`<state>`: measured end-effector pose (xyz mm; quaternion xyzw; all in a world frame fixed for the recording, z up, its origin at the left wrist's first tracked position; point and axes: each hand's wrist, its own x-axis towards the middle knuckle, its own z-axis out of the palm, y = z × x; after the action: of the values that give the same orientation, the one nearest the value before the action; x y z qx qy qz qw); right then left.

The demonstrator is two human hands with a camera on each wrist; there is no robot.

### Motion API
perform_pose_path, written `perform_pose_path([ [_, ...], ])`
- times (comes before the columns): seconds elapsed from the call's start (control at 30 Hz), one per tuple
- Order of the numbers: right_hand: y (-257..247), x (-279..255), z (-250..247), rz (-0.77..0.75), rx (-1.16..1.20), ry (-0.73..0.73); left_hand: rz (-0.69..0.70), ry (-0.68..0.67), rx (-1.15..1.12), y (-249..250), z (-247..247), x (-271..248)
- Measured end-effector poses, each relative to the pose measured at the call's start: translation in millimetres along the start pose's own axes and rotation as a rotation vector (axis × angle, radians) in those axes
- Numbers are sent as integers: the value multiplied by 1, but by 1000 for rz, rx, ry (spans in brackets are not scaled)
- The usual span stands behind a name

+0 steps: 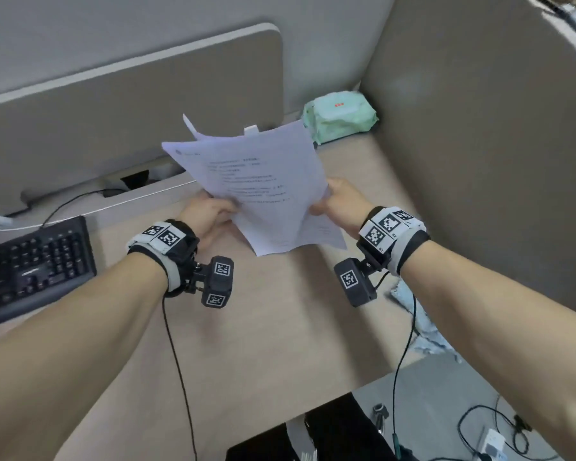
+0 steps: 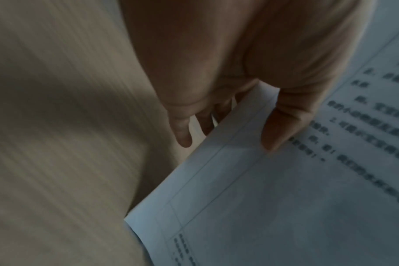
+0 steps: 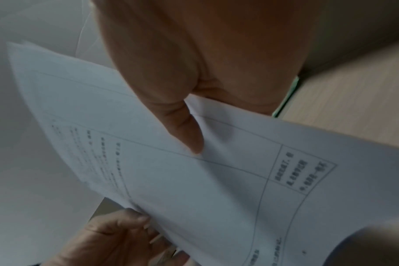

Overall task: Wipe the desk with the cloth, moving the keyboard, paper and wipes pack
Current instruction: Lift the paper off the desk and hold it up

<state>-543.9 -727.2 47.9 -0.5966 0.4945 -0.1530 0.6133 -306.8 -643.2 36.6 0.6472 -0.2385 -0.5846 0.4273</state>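
Several printed paper sheets (image 1: 256, 181) are held up above the beige desk (image 1: 263, 327) by both hands. My left hand (image 1: 213, 211) pinches their left edge, thumb on top of the paper (image 2: 251, 180) and fingers under it. My right hand (image 1: 340, 201) pinches the right edge, its thumb lying across the paper (image 3: 171, 171). A black keyboard (image 1: 34, 267) lies at the desk's left. The green wipes pack (image 1: 340, 118) sits in the far right corner. A pale cloth (image 1: 423, 324) shows partly under my right forearm near the desk's right edge.
Grey partition panels (image 1: 130, 104) wall the desk at the back and right. A cable slot (image 1: 133, 179) with the keyboard's cord runs along the back. Below the desk's front edge are a black chair part (image 1: 330, 434) and floor cables (image 1: 489, 434).
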Motion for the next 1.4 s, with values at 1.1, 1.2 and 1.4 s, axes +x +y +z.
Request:
perform_pose_path([
  [1.1,-47,23,166,-206,-259,56,281,394,267,-18,-175,-85],
  [1.2,-50,26,173,-252,-187,82,345,407,231,-16,-177,-89],
  [1.4,-42,29,183,-225,-301,100,339,298,274,-30,-180,-89],
])
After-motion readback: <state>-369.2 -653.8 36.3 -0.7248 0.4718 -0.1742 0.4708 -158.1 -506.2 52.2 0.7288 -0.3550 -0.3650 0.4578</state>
